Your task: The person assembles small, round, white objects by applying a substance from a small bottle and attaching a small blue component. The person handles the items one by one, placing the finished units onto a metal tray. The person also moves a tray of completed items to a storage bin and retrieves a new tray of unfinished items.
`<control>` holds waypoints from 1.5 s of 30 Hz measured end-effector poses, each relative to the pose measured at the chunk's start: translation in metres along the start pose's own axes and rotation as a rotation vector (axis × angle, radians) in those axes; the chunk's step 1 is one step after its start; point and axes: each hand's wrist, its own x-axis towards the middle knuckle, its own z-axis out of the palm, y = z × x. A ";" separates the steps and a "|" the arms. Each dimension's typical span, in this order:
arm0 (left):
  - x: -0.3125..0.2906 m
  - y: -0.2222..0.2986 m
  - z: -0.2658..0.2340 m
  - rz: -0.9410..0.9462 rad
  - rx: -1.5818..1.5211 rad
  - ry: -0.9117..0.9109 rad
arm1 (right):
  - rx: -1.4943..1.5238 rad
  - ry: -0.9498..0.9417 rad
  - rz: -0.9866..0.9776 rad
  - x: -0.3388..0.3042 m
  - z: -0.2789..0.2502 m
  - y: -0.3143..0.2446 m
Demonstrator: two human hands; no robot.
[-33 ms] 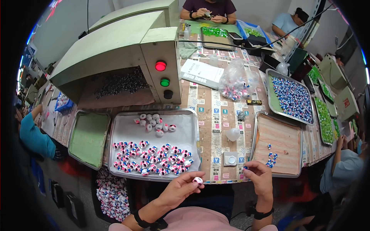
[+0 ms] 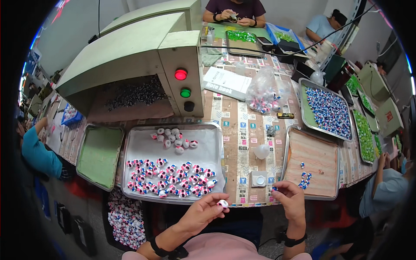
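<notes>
**Small painted piece held at the table edge**

The metal tray (image 2: 173, 147) of pink-and-white pieces lies ahead and left of both hands. The left hand (image 2: 201, 212), nearer the tray, pinches a small white round piece (image 2: 223, 203) between its fingertips. The right hand (image 2: 289, 197) is curled, with a tiny blue item (image 2: 274, 188) at its fingertips; its grip is unclear.

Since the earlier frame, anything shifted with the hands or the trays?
Nothing visibly changed. The left hand holds a small white piece at its fingertips, the right hand pinches a tiny blue piece by the table edge, and the metal tray of painted pieces lies as it was.
</notes>
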 end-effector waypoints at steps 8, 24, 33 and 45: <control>-0.003 -0.006 0.000 -0.003 0.025 0.023 | -0.513 0.035 -0.354 0.012 0.023 0.005; -0.003 -0.008 0.008 -0.058 0.042 -0.005 | -0.768 0.036 -0.432 0.017 0.038 0.000; 0.002 -0.010 0.014 -0.054 -0.004 -0.009 | -0.257 -0.228 -0.192 -0.027 0.056 -0.002; 0.003 -0.015 0.010 -0.028 0.007 -0.015 | -0.227 -0.272 -0.189 -0.035 0.063 0.005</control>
